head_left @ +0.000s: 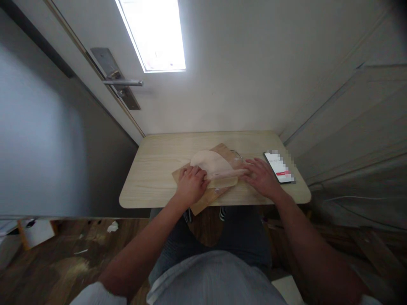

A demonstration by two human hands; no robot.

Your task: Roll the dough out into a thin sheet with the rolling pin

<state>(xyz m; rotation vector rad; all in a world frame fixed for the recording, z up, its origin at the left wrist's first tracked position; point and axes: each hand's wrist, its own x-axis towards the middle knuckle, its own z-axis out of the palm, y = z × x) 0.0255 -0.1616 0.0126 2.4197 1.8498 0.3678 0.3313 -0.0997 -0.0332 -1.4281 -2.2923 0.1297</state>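
Observation:
A pale, flat, round sheet that looks like dough lies on a brown square board. Across the sheet rests a light rolling pin, roughly level from left to right. My left hand is closed over its left end, with the fingers curled. My right hand holds the other end, its fingers bent over the tip. Both palms hide the pin's ends. One corner of the board sticks out past the table's front edge.
The small wooden table stands against a white door with a metal handle. To the right of my right hand lies a phone with a lit screen. A thin metal ring shows behind the board. My legs are under the table.

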